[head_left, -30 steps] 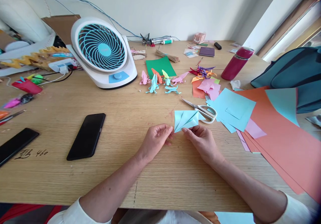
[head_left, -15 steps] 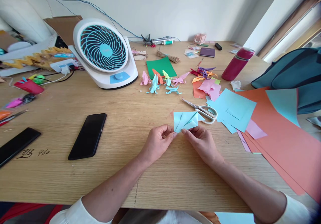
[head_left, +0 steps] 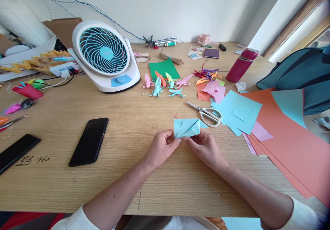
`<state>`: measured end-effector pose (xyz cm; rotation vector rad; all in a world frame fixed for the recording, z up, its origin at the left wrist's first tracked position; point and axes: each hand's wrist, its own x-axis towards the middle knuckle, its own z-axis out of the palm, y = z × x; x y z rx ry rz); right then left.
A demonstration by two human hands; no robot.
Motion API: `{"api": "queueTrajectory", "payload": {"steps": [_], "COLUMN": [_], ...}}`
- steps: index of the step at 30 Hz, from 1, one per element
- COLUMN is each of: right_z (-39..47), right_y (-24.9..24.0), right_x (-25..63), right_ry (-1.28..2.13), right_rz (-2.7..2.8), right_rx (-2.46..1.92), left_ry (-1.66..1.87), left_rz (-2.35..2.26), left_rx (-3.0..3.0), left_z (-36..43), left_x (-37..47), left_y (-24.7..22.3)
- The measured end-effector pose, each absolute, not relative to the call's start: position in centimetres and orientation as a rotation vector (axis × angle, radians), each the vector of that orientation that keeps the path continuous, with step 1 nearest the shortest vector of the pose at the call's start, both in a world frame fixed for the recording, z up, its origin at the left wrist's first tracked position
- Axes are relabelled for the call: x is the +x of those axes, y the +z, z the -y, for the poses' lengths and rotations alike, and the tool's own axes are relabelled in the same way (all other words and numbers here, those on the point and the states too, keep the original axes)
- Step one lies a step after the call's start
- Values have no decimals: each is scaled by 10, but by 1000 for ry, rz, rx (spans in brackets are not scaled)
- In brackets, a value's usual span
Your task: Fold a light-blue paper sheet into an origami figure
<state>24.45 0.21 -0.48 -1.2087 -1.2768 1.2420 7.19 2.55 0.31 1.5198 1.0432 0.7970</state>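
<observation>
Both hands are on it, and the piece of the moment is the folded light-blue paper [head_left: 187, 127], just on the near side of the scissors [head_left: 200, 109], a pointed tip poking out toward their white handles! The left hand [head_left: 162, 146] pinches the paper's lower left corner, thumb on the bottom edge; the right hand [head_left: 206, 147] grips the lower right, and the two thumb tips all but meet. Slanting creases run across the front. Beyond the scissors, to the left, a cluster of small folded paper figures [head_left: 156, 87] stands before a green sheet [head_left: 165, 68]. Right of the scissors, blue sheets [head_left: 243, 103] overlap; well left of them, a black phone [head_left: 89, 141] lies flat on the wooden table [head_left: 129, 120].
</observation>
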Motion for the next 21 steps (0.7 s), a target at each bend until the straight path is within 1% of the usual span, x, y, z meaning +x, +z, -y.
{"api": "queueTrajectory", "payload": {"steps": [11,16,21], "right_z": [-9,-9,-7], "right_y": [8,9,8], "right_x": [250,251,254], "right_ry": [1270,1324,1264], "right_rz": [1090,1172,1252], "right_rx": [-1208,-1185,-1195], "left_ry": [808,820,843], "left_rz": [-1128,-1095,-1087], "left_rx": [1488,1449,1432], "left_z": [-27,-27,-28], "left_x": [71,71,71], "left_y": [9,10,10]}}
